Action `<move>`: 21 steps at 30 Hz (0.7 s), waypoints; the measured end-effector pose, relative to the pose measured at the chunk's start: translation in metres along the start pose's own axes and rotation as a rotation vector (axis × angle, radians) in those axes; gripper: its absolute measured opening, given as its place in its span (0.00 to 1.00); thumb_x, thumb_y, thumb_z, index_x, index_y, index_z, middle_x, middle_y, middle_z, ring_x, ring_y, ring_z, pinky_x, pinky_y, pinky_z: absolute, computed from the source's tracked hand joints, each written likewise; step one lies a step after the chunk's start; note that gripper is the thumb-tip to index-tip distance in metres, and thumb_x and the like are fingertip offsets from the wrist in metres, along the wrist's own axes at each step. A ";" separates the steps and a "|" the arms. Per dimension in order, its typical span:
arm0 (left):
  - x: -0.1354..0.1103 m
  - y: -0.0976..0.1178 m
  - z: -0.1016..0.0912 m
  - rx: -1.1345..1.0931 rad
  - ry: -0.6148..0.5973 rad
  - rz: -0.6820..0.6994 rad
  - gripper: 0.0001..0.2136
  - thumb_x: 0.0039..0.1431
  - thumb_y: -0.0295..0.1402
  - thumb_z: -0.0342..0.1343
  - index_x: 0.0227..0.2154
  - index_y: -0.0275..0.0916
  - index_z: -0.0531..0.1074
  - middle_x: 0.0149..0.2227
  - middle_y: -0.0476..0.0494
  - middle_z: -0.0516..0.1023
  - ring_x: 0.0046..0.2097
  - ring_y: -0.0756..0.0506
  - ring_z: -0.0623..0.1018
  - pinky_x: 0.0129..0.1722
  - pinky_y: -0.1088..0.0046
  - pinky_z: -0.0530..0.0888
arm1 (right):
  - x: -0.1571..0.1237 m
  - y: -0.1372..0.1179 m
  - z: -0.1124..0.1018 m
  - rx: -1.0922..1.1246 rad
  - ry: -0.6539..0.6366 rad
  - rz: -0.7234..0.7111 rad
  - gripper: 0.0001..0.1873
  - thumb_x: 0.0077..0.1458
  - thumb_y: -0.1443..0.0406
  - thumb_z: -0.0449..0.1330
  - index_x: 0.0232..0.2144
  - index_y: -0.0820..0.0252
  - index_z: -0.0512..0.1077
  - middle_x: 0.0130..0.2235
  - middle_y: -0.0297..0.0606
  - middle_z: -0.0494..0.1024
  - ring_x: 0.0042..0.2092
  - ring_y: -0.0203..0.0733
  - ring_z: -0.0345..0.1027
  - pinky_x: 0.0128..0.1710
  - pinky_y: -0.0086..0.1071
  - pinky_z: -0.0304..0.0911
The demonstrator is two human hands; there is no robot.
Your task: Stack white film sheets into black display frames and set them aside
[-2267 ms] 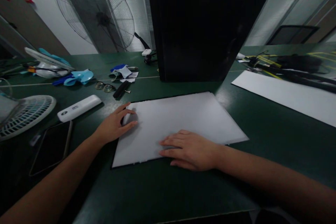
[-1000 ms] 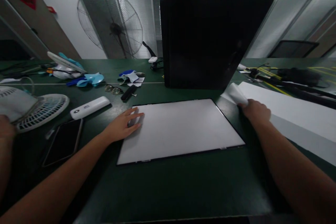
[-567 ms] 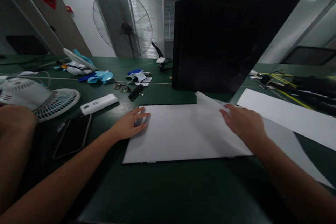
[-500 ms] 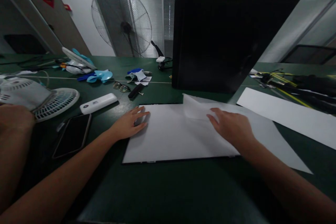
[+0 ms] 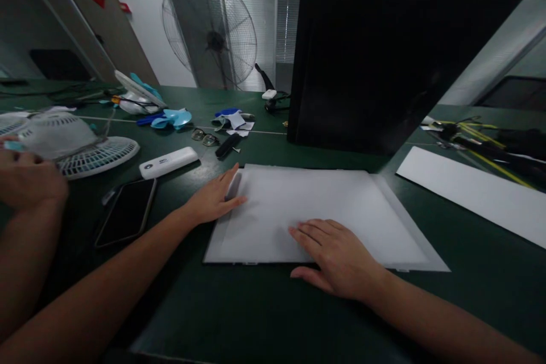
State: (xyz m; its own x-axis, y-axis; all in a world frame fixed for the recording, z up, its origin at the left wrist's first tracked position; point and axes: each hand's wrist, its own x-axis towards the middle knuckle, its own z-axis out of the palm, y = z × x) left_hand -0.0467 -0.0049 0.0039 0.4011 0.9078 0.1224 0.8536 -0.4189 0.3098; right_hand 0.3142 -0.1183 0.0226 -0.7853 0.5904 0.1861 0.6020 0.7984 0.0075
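A thin white sheet (image 5: 324,193) lies flat over a panel with dark edges on the green table, its right side reaching past the panel. My left hand (image 5: 213,198) rests on the left edge of the sheet, fingers stretched out and thumb apart. Over the front edge, right of the middle, my right hand (image 5: 335,259) lies palm down on the sheet, fingers flat and thumb spread. Neither hand grips anything. The panel is mostly hidden under the sheet; only its dark rim shows.
A large black panel (image 5: 384,68) stands behind the sheet. To the right lies a long white board (image 5: 473,193) near cables. At left are a phone (image 5: 127,210), a white power bank (image 5: 169,162), glasses (image 5: 205,136) and fan parts (image 5: 100,156), beside another person's hand (image 5: 32,179).
The sheet's lifted, folded part now lies flat. My right hand has moved left and toward me, releasing the sheet's edge. My left hand stays at the left edge.
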 end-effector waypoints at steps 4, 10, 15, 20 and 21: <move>0.000 -0.002 0.000 0.004 -0.004 0.031 0.49 0.65 0.64 0.51 0.78 0.37 0.48 0.78 0.29 0.51 0.75 0.27 0.62 0.72 0.47 0.62 | -0.002 0.019 -0.008 0.035 0.064 -0.240 0.31 0.76 0.46 0.48 0.64 0.59 0.72 0.65 0.43 0.72 0.66 0.52 0.66 0.62 0.49 0.68; 0.000 0.000 -0.002 0.019 -0.046 0.071 0.34 0.69 0.61 0.51 0.70 0.48 0.69 0.79 0.38 0.51 0.73 0.25 0.65 0.69 0.42 0.66 | -0.043 0.132 -0.029 -0.222 0.255 0.384 0.23 0.76 0.54 0.51 0.62 0.57 0.74 0.68 0.44 0.68 0.73 0.46 0.53 0.72 0.47 0.51; 0.004 0.000 0.002 0.020 0.004 0.007 0.33 0.71 0.59 0.45 0.65 0.42 0.75 0.76 0.37 0.61 0.71 0.27 0.69 0.69 0.44 0.67 | -0.122 0.224 -0.036 -0.281 0.100 1.088 0.43 0.75 0.44 0.46 0.75 0.72 0.56 0.77 0.63 0.38 0.78 0.62 0.19 0.71 0.56 0.40; 0.006 -0.004 0.004 0.038 0.039 -0.034 0.36 0.68 0.61 0.47 0.66 0.40 0.72 0.75 0.36 0.63 0.70 0.29 0.71 0.70 0.47 0.67 | -0.169 0.263 -0.014 -0.184 -0.096 1.419 0.45 0.74 0.40 0.44 0.74 0.71 0.57 0.72 0.71 0.52 0.75 0.67 0.43 0.66 0.57 0.51; 0.006 -0.004 0.004 0.030 0.044 -0.032 0.39 0.67 0.63 0.47 0.69 0.39 0.69 0.74 0.35 0.63 0.71 0.29 0.69 0.71 0.48 0.65 | -0.171 0.267 -0.010 -0.164 -0.127 1.453 0.45 0.73 0.40 0.45 0.74 0.69 0.59 0.70 0.69 0.56 0.72 0.66 0.51 0.66 0.57 0.54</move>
State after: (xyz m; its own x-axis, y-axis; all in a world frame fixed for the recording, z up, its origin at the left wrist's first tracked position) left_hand -0.0463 0.0022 -0.0008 0.3589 0.9204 0.1549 0.8756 -0.3895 0.2856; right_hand 0.6108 -0.0073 0.0030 0.5104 0.8589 0.0413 0.8596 -0.5110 0.0041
